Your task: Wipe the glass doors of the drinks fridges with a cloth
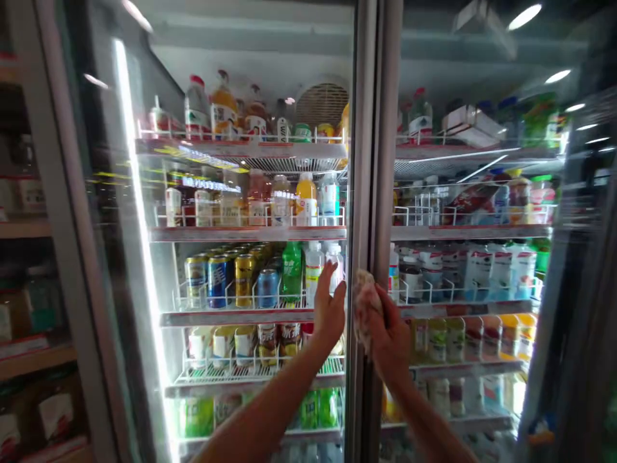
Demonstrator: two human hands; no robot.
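Two glass fridge doors meet at a grey metal frame [369, 148] in the middle of the view. My right hand [393, 334] is closed on a crumpled, light-coloured cloth [367, 308], which is pressed against this frame. To the left, my left hand [330, 305] is raised in front of the left glass door [260, 64], fingers apart and holding nothing. Whether its fingers touch the glass I cannot tell. Behind it, through the glass, stand a green bottle [292, 270] and a clear bottle with a yellow label [314, 270].
Wire-fronted shelves hold several drinks, including gold cans [243, 280] and an orange bottle [306, 199]. Pouches [479, 273] line a shelf behind the right door. A bright light strip [139, 244] runs down the left side. Another shelf unit [29, 228] stands at the far left.
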